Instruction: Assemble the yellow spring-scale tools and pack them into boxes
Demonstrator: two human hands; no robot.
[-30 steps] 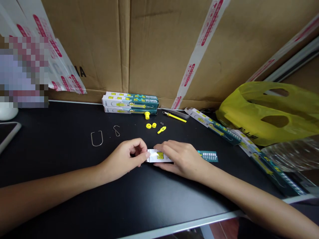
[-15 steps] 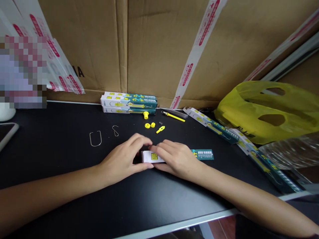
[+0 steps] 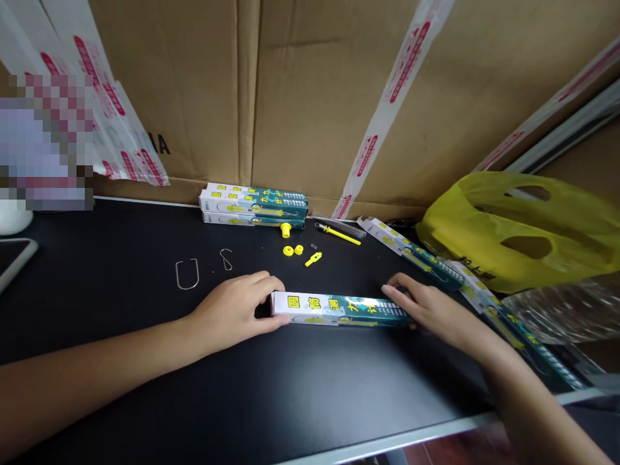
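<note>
A long white and teal box (image 3: 339, 310) lies crosswise on the black table (image 3: 232, 381). My left hand (image 3: 237, 307) grips its white left end between thumb and fingers. At the teal right end, my right hand (image 3: 426, 310) holds the box, fingers on top and part of the hand behind it. Beyond the box lie a yellow stepped cap (image 3: 285, 230), two small yellow rings, a small spring (image 3: 314, 246), a yellow clip piece (image 3: 313, 259) and a yellow rod (image 3: 341, 234). Two bent wires, a U-shaped one (image 3: 187, 274) and a hook (image 3: 226, 259), lie left of them.
Similar boxes are stacked (image 3: 252, 206) at the back against a large cardboard sheet (image 3: 310, 97). More boxes (image 3: 411, 252) lie at the right beside a yellow plastic bag (image 3: 460, 219) and clear plastic wrap (image 3: 557, 310). A phone (image 3: 17, 258) is at the far left.
My right hand has moved right, from the box's left part to its right end, uncovering the box's printed top. My left hand remains at the left end. The view has shifted slightly.
</note>
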